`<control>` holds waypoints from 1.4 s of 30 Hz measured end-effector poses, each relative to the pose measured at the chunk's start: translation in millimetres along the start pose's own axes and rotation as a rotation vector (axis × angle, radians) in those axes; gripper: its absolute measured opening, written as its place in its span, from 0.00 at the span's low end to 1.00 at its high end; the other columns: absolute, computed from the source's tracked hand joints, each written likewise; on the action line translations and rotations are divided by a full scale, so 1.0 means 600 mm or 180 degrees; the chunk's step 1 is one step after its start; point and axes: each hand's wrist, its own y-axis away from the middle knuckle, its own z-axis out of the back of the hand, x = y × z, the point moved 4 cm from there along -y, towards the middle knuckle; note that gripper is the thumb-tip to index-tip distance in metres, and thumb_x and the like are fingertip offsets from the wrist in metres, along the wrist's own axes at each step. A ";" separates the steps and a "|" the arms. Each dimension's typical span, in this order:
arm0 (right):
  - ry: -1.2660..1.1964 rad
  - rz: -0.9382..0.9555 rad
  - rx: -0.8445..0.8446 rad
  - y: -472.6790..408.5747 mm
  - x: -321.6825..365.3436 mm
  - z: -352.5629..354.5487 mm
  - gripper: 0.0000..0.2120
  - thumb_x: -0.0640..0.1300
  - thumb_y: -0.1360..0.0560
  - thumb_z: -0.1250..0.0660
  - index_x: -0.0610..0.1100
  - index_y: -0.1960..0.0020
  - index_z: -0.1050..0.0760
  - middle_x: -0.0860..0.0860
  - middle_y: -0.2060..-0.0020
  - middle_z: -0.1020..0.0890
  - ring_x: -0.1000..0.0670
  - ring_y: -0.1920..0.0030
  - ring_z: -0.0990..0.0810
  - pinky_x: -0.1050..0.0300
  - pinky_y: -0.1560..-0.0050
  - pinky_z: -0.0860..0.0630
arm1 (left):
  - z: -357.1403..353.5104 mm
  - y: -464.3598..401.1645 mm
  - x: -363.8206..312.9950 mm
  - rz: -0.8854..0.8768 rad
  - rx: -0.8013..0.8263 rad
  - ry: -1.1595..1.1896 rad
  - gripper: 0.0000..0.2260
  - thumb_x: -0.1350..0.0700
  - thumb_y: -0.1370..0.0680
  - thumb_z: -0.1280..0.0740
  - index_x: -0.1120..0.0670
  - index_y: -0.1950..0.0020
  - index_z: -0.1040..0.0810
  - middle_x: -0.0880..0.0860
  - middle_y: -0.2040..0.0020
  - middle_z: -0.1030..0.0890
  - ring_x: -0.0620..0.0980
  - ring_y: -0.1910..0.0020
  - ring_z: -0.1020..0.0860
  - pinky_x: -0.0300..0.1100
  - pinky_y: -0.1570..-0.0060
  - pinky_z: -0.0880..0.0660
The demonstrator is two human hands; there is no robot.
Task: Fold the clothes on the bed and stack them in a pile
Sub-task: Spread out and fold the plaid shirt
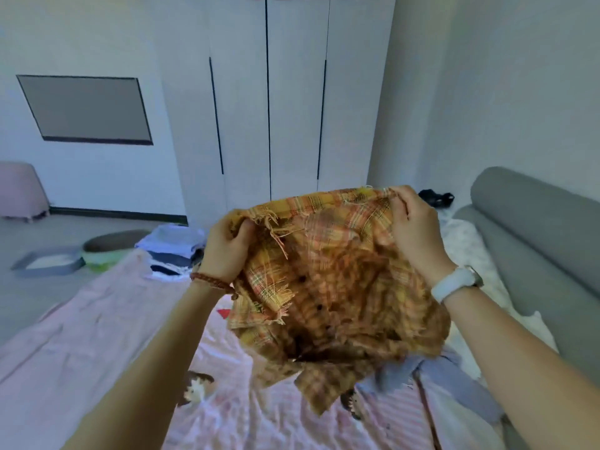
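Note:
An orange and yellow plaid garment point(331, 280) with frayed edges hangs in the air above the bed point(97, 319). My left hand point(225, 250) grips its upper left edge and my right hand point(410, 228) pinches its upper right edge. The cloth sags loosely between and below both hands. A pile of folded clothes point(173, 251), white, light blue and dark blue, sits at the bed's far end. A grey-blue garment point(431, 378) lies crumpled on the bed under the plaid one, partly hidden.
A white wardrobe point(269, 102) stands beyond the bed. The grey padded headboard point(535, 238) runs along the right. On the floor at left are a grey tray point(48, 263), a green-rimmed bowl point(107, 246) and a pink stool point(19, 190).

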 end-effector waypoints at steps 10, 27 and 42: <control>-0.0214 -0.0212 0.1104 0.102 -0.020 -0.098 0.08 0.43 0.21 0.41 0.50 0.50 0.24 0.59 0.61 0.22 0.60 0.62 0.24 0.72 0.61 0.32 | 0.051 0.035 0.095 -0.0358 0.1002 -0.1031 0.07 0.52 0.25 0.40 0.51 0.60 0.25 0.46 0.62 0.23 0.42 0.61 0.24 0.31 0.60 0.31; 0.0610 -0.3121 0.3319 0.542 -0.287 -0.291 0.19 0.51 0.21 0.42 0.44 0.33 0.31 0.48 0.36 0.26 0.49 0.39 0.26 0.59 0.44 0.29 | 0.040 0.336 0.566 0.2069 0.4182 -0.2793 0.22 0.47 0.21 0.40 0.51 0.28 0.37 0.53 0.30 0.34 0.52 0.34 0.31 0.45 0.36 0.33; 0.0974 -0.3499 0.1021 0.431 -0.636 -0.364 0.41 0.54 0.23 0.38 0.42 0.24 0.62 0.44 0.24 0.56 0.46 0.25 0.54 0.49 0.27 0.52 | -0.278 0.250 0.810 0.2087 0.3221 -0.2010 0.41 0.49 0.25 0.33 0.45 0.25 0.62 0.61 0.26 0.42 0.61 0.33 0.33 0.52 0.38 0.31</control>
